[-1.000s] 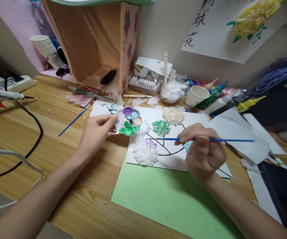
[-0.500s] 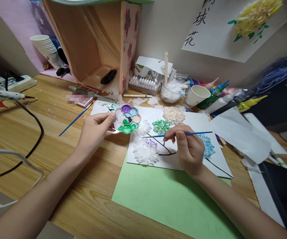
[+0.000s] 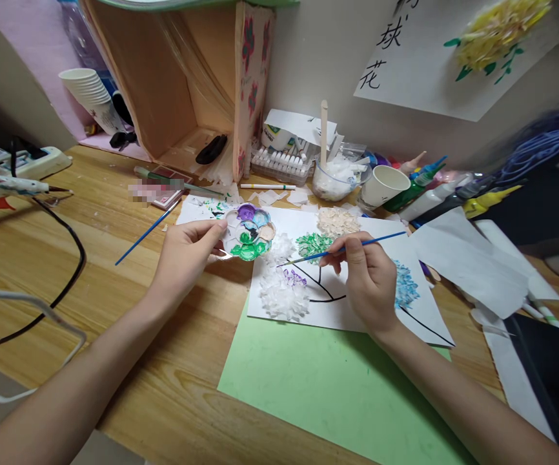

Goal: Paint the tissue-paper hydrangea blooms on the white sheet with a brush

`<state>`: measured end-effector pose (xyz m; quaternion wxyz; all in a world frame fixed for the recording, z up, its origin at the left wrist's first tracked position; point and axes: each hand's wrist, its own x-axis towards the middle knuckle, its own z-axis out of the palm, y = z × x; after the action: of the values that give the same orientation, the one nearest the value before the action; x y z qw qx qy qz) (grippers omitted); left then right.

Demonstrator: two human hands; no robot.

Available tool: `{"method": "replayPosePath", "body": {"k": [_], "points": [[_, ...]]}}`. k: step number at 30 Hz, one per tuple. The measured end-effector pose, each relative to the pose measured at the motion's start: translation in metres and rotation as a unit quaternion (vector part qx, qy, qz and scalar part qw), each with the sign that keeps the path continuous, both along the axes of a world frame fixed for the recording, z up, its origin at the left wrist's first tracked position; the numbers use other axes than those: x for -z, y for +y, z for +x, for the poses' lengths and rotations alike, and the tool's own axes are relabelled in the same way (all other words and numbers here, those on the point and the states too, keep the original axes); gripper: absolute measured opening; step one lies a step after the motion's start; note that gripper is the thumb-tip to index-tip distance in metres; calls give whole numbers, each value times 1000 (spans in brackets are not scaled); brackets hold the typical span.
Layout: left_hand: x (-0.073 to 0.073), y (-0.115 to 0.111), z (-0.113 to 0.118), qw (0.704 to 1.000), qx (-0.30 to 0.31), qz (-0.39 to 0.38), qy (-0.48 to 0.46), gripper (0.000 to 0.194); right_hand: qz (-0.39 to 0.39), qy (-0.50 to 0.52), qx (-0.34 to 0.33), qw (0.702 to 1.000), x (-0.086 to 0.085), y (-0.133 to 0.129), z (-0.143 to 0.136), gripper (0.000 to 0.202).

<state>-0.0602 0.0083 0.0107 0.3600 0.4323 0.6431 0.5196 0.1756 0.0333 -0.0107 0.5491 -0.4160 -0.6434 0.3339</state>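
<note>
Head view: left hand (image 3: pixel 185 248) pinches scalloped clear-plastic palette (image 3: pixel 246 234); right hand (image 3: pixel 369 274), fingers curled closed, grips slim blue paintbrush (image 3: pixel 383 238), tip near purple-tinged white paper flower (image 3: pixel 285 299) on white sheet (image 3: pixel 328 318). Apparent step: flower colouring. Next stroke calls for light contact.

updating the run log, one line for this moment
left hand: holds paint palette; right hand: holds blue paintbrush; brush tip: near purple-dabbed white flower

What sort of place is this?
Probably a craft desk, at home or in a classroom: a paint palette and paintbrush in hand, a glue gun, and tissue-like paper flowers on a white sheet.
</note>
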Motion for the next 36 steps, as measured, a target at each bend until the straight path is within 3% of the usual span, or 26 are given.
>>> {"method": "replayPosePath", "body": {"k": [7, 23, 31, 36], "points": [[-1, 0, 0, 1000, -4, -2, 6, 28, 0, 41, 34, 999, -3, 1, 0, 32], [-2, 0, 2, 1000, 8, -1, -1, 28, 36, -55, -32, 997, 1, -4, 3, 34], [0, 0, 1, 1000, 6, -3, -4, 28, 63, -29, 3, 998, -4, -4, 4, 33], [1, 0, 0, 1000, 11, -4, 0, 29, 67, -52, -26, 996, -2, -5, 5, 30]]}}
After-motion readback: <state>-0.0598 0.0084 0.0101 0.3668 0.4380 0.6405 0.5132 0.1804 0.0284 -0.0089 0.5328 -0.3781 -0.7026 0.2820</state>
